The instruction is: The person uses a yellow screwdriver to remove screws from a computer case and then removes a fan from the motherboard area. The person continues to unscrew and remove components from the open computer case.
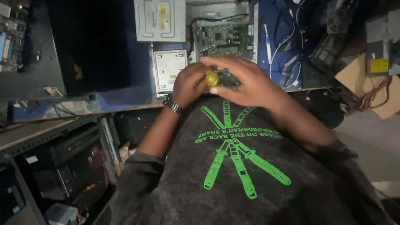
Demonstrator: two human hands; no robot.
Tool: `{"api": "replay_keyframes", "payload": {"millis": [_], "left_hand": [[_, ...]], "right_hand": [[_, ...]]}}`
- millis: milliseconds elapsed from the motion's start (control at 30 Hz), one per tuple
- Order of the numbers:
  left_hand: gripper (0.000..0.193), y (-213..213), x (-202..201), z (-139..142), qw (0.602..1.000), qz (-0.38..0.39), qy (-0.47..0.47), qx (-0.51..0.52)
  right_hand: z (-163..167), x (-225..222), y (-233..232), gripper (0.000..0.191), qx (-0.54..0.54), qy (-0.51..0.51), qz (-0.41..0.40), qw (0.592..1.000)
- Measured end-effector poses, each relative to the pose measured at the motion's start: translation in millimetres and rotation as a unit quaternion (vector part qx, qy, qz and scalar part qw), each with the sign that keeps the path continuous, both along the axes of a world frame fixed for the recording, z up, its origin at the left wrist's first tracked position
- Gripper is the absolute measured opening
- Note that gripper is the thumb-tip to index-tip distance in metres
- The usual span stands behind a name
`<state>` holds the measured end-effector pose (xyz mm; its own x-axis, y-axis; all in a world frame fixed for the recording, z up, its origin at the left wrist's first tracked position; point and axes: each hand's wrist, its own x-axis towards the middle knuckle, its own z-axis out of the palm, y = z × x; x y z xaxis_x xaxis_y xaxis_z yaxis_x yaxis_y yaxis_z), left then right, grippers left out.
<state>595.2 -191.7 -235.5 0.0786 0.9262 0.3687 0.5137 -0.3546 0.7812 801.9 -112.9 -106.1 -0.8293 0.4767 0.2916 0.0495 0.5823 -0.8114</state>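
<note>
the person's left hand (189,83) is curled closed around a small round yellow object (212,78), which sits just above the frame's centre, pinched between both hands. the right hand (246,81) lies across it from 3 o'clock, fingers stretched long and nearly flat, fingertips touching the object's top. a metal wristwatch (172,104) bands the left wrist.

beyond the hands, at 12 o'clock, an open desktop computer case (221,33) lies on a blue workbench (121,100), its green circuit board (223,39) exposed, a grey optical drive (160,18) at its left. loose white cables (283,41) trail over the blue surface at 1 o'clock. a dark flat panel (89,41) fills 10 to 11 o'clock. at 2 o'clock sits a grey power supply (379,50) by brown cardboard (362,79). at 8 o'clock, a dim shelf (46,137) holds stacked dark equipment. the room is poorly lit.
</note>
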Motion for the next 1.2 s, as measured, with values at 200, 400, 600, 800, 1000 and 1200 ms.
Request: {"api": "replay_keyframes", "payload": {"millis": [200,400,600,800,1000,1200], "left_hand": [[0.026,35,-1,-13,0.999,-0.052,0.010,-0.003],[0.025,55,0,-17,0.996,-0.087,0.007,-0.010],[0.019,76,-11,-17,0.994,-0.101,0.035,-0.032],[0.022,87,-19,-14,0.995,-0.092,0.031,-0.037],[0.020,95,-27,-22,0.994,-0.090,0.023,-0.057],[0.021,97,-29,-30,0.993,-0.099,0.009,-0.056]], "right_hand": [[-18,-16,10,0.033,0.007,-0.014,-0.082,0.996],[-33,-4,18,0.033,-0.010,0.014,-0.116,0.993],[-41,-9,29,0.034,-0.005,0.033,-0.139,0.990],[-49,-19,37,0.035,0.022,0.039,-0.152,0.987],[-58,-28,45,0.035,0.033,0.014,-0.171,0.985],[-69,-31,47,0.034,0.017,0.022,-0.164,0.986]]}}
